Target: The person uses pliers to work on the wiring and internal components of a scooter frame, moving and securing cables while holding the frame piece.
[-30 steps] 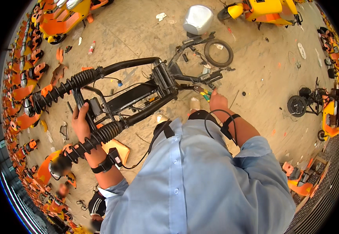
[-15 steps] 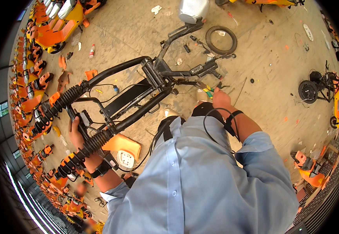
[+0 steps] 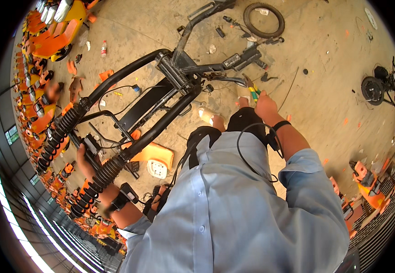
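- Frame (image 3: 161, 113): black steel, centre floor, tipped; judged heavy, stiff, awkward. Best held on bare tubes, not springs.
- Tyre (image 3: 264, 20): far, loose on the floor.
- Left hand (image 3: 86, 159): closed round a frame part near the springs (image 3: 102, 175), left.
- Right hand (image 3: 265, 107): pinching pliers (image 3: 253, 92), right of frame.

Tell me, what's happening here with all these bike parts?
A person in a light blue shirt is working on a black bike frame that lies on a dusty concrete floor. The left hand grips the frame's end between its two coil springs. The right hand holds pliers with green and yellow grips near the frame's middle. A loose tyre lies beyond the frame, an orange panel lies under it, and rows of orange bike parts line the left side.
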